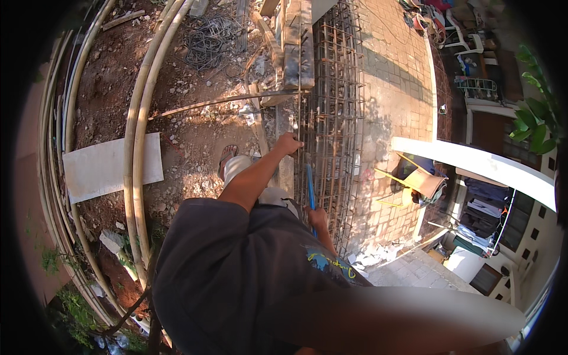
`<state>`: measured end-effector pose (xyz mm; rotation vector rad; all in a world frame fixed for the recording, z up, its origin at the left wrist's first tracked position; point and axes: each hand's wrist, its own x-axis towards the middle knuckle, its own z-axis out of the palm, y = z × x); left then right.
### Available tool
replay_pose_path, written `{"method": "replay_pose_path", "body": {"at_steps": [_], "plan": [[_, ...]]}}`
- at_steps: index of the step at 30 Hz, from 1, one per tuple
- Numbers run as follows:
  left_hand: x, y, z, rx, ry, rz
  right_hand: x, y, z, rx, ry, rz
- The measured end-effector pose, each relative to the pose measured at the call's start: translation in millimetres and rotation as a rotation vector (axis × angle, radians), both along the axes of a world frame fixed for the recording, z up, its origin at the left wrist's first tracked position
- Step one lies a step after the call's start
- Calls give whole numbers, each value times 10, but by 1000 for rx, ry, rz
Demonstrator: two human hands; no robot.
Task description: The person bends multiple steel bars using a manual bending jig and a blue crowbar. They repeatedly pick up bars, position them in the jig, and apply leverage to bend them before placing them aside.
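My left hand (288,144) is closed around a thin steel rod (300,112) that runs lengthwise along the concrete edge. In my right hand (318,218), nearer my body, is a long blue bar-shaped tool (310,186); its exact kind does not show. The tool lies over the near left side of a long cage of tied rebar (340,118). Its far end stops short of my left hand.
A timber board (297,59) lies beside the rebar cage. Long bamboo poles (137,118) cross a pale sheet (112,165) on the left. Right of the cage, a paved strip (393,77) leads to a yellow-framed chair (423,180). Tangled wire (207,44) lies on rubble.
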<state>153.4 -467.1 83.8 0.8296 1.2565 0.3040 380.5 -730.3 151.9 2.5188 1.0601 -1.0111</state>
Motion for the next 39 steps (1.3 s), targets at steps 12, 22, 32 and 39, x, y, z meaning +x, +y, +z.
{"method": "replay_pose_path", "body": {"at_steps": [12,22,32,39], "plan": [[43,65,-159,13,77,-93,-696,11,315,34,36,21],[-4,90,-160,95,52,-169,-166,195,238,25,193,-160],[12,-199,-60,-106,-78,243,569,1592,494,284,452,40],[56,-255,26,31,21,237,728,3191,426,272,397,303]]}}
